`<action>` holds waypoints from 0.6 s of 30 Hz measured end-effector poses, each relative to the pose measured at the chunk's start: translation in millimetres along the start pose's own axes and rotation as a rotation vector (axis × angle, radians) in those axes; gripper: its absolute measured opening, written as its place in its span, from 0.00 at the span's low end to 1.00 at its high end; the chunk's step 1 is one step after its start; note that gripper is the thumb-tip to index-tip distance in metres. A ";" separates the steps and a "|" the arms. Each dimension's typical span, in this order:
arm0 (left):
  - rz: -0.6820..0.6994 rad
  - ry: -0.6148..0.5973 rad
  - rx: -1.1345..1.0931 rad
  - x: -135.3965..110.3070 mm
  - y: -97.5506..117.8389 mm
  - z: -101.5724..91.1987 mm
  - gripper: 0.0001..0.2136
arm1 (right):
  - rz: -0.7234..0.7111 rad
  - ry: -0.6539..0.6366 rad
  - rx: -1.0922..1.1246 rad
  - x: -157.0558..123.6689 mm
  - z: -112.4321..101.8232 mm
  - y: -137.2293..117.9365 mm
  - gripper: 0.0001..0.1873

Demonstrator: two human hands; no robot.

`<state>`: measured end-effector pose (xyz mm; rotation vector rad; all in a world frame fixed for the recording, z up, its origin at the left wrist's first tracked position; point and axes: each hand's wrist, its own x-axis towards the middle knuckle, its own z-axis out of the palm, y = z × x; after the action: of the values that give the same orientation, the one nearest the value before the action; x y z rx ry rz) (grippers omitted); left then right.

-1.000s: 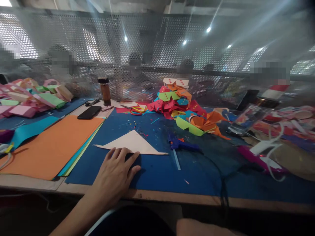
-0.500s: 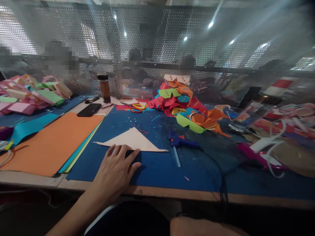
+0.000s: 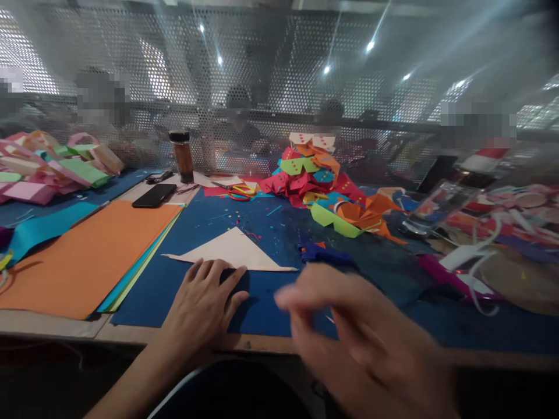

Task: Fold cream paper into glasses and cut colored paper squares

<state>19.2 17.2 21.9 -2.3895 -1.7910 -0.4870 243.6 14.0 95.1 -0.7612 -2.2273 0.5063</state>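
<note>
A cream paper folded into a flat, wide triangle with thin pointed ends lies on the blue mat. My left hand rests palm down on the paper's near edge, fingers spread. Over the table's front edge, closer to the camera, my right hand is raised and smeared by motion. Its thumb and forefinger are bent toward each other, but whether they touch or hold anything is unclear. Beyond it lies a blue glue gun, its nozzle end partly hidden by the hand.
Orange sheets cover the left, with a black phone behind. Yellow scissors lie near a brown bottle. Colourful paper masks are heaped at the back. A clear dispenser and purple glue gun are on the right.
My right hand has come up from the bottom edge to in front of the blue glue gun. My left hand stays on the cream paper. The view has shifted slightly.
</note>
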 end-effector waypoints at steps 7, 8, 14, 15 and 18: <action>0.000 0.027 -0.014 -0.2 -1.0 3.5 0.17 | 0.042 -0.190 -0.416 47.7 13.0 57.1 0.06; -0.004 0.031 -0.013 -0.1 -0.8 3.8 0.17 | 0.045 -0.225 -0.440 49.0 15.9 63.8 0.06; 0.001 0.041 -0.024 -0.1 -0.8 4.9 0.17 | 0.085 -0.329 -0.402 51.2 29.7 80.2 0.06; 0.003 0.045 -0.025 -0.3 -1.1 5.2 0.17 | 0.093 -0.328 -0.396 51.2 30.8 80.9 0.06; 0.008 0.060 -0.025 -0.8 -1.7 6.3 0.17 | 0.099 -0.307 -0.390 50.6 32.7 82.9 0.05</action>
<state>18.6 18.8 15.6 -2.3706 -1.7608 -0.5767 221.4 104.7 53.1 -1.0556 -2.6266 0.2468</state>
